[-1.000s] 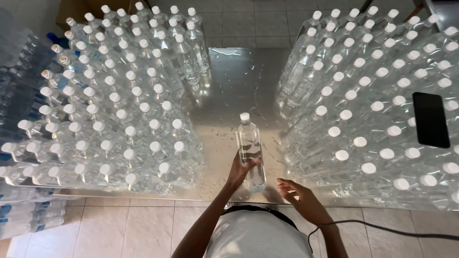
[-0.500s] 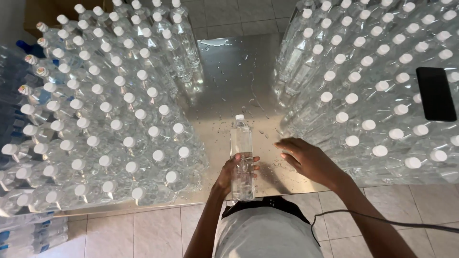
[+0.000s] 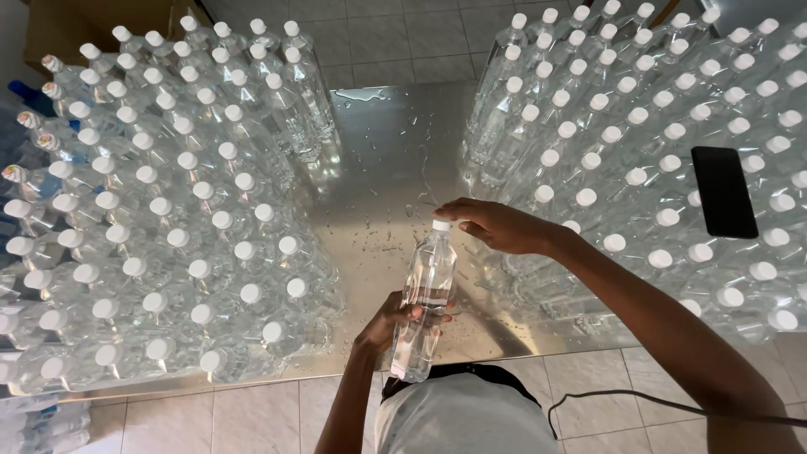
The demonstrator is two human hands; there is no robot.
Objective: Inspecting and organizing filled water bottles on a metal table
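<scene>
The left hand (image 3: 393,318) wraps its fingers round the lower body of a clear plastic bottle (image 3: 424,300), gripping it firmly, and the bottle leans a little, its base toward the person and its top out over the steel worktop (image 3: 395,181). Up top, the right hand (image 3: 498,225) comes in from the right side, fingers curled loosely and gathered, their tips right at the white cap (image 3: 440,225); whether they actually pinch it, I cannot tell from here. The bottle sits over the near edge of the worktop, in the open lane between 2 big crowds of capped bottles: the left block of bottles (image 3: 168,219) fills that whole side, the right block of bottles (image 3: 656,143) fills the other. Water droplets (image 3: 382,240) speckle the bare metal just beyond the held bottle. A black phone (image 3: 723,192) lies flat on the caps of the right block, well apart from both hands. Pale floor tiles (image 3: 252,412) show below the worktop edge.
</scene>
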